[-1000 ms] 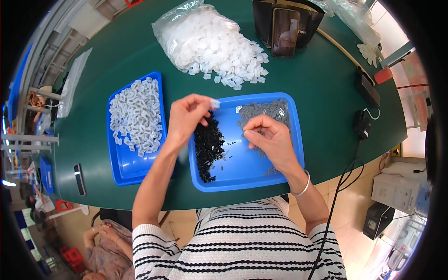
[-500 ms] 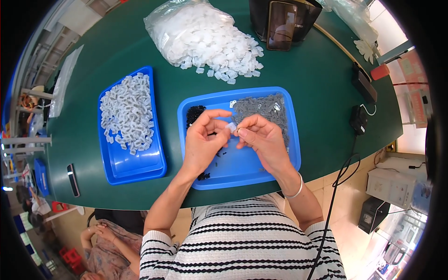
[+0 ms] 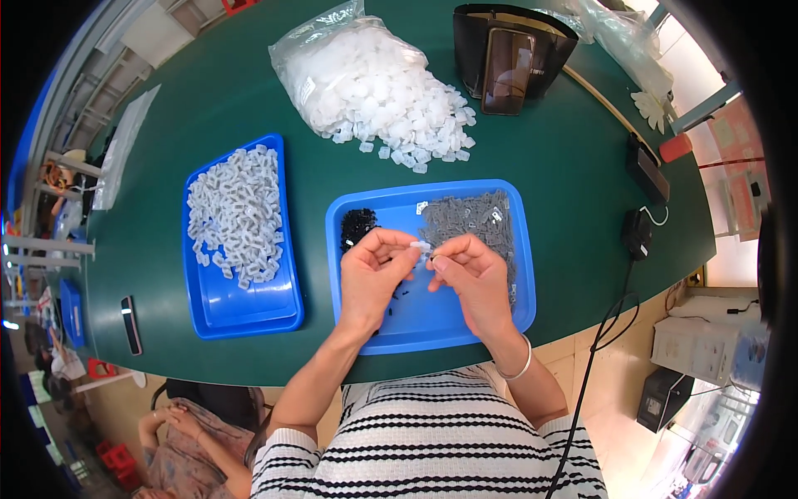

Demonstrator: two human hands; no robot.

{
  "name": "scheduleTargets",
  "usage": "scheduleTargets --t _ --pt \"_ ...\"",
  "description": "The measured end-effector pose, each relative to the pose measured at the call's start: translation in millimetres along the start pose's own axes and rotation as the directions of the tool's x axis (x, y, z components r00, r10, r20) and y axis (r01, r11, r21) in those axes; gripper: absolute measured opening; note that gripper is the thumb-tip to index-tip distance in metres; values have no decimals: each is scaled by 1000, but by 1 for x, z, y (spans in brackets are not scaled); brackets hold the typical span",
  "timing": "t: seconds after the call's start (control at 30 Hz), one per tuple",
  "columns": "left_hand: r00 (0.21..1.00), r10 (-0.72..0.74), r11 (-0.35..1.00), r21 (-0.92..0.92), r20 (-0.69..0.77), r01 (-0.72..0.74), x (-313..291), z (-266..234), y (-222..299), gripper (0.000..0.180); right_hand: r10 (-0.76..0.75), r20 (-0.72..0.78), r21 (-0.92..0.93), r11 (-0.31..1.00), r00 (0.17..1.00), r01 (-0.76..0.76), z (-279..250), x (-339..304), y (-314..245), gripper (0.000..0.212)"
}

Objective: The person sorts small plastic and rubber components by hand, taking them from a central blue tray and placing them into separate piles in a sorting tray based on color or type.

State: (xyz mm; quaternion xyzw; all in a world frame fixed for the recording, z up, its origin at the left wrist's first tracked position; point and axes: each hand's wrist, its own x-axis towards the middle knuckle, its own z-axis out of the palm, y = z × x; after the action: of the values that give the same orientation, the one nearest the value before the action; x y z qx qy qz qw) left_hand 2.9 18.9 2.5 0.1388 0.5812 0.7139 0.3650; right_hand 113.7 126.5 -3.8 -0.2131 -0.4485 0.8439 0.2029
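Note:
Over the middle blue tray (image 3: pixel 432 337), my left hand (image 3: pixel 371 279) pinches a small translucent white plastic piece (image 3: pixel 421 247) between thumb and fingertips. Close against it, my right hand (image 3: pixel 474 279) has its thumb and forefinger pressed together; whatever they hold is too small to name. Beneath my hands, the tray carries a heap of small black parts (image 3: pixel 357 224) at its left and a larger pile of grey parts (image 3: pixel 470 218) at its right. A few black bits lie scattered between them, partly hidden by my left hand.
A second blue tray (image 3: pixel 249 320) to the left holds many whitish clips (image 3: pixel 237 212). Beyond, a clear bag (image 3: pixel 332 66) spills white pieces (image 3: pixel 416 125). A phone (image 3: pixel 507 71) leans on a black container (image 3: pixel 470 50). Cables (image 3: pixel 611 316) hang at the right; a seated person (image 3: pixel 195 449) is lower left.
Both hands stay together over the tray, with the left fingers drawn in more around the white piece. The whole view has shifted slightly, so the table things appear lower.

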Motion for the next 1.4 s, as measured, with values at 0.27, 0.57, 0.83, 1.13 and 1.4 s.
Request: scheduleTargets --t 0.27,0.57,0.83,1.13,1.4 --pt "1000 9 996 -92 -12 -10 -7 9 -8 10 -209 -41 -154 968 977 200 4 0 5 6" --pt "997 48 994 -97 -64 -54 -16 8 -16 12 -245 -49 -180 956 968 233 7 1 14 5" --pt "984 170 978 -113 -49 -175 -22 9 -11 11 -278 -57 -83 959 959 273 16 0 14 17" --pt "991 -31 990 141 132 12 -10 -17 1 10 -183 12 -166 969 983 182 11 -2 8 26" --pt "995 90 979 181 50 -98 -18 -9 -12 13 -228 0 -291 932 974 219 9 -7 11 28"
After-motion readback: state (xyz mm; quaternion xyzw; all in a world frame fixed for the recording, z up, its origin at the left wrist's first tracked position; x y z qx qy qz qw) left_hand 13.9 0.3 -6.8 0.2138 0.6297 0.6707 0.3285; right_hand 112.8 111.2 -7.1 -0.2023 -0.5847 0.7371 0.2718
